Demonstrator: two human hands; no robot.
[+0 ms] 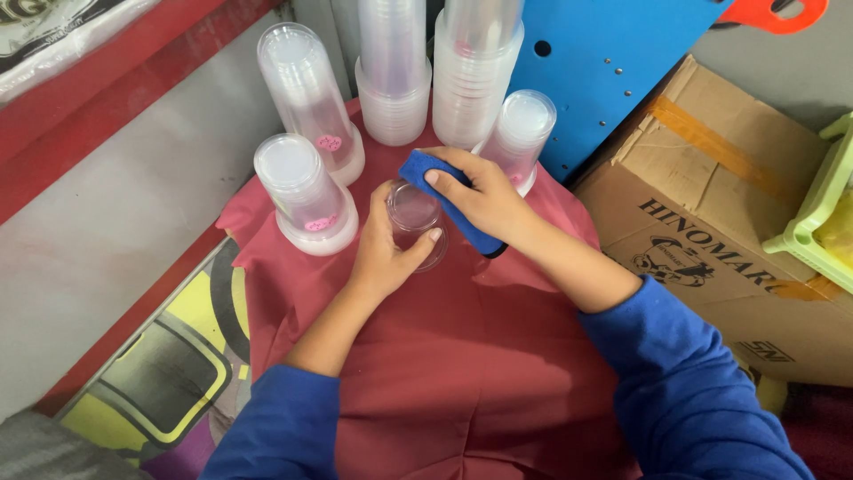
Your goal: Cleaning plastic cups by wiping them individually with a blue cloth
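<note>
My left hand [384, 253] grips a clear plastic cup [414, 213], mouth turned toward me, over a red cloth [462, 356]. My right hand [484, 197] holds a blue wiping cloth [449, 200] pressed against the cup's right side. Both sleeves are blue. Tall stacks of clear plastic cups stand upside down just beyond the hands: one at the left [302, 191], one behind it [306, 98], two large ones at the back [391, 71] [475, 71], and a shorter one [524, 133] behind my right hand.
A brown cardboard box [720, 222] sits to the right, with a blue metal panel [595, 71] behind it and a pale green crate [822, 213] at the far right. A grey wall with red trim [115, 178] runs along the left. A patterned mat [169, 364] lies lower left.
</note>
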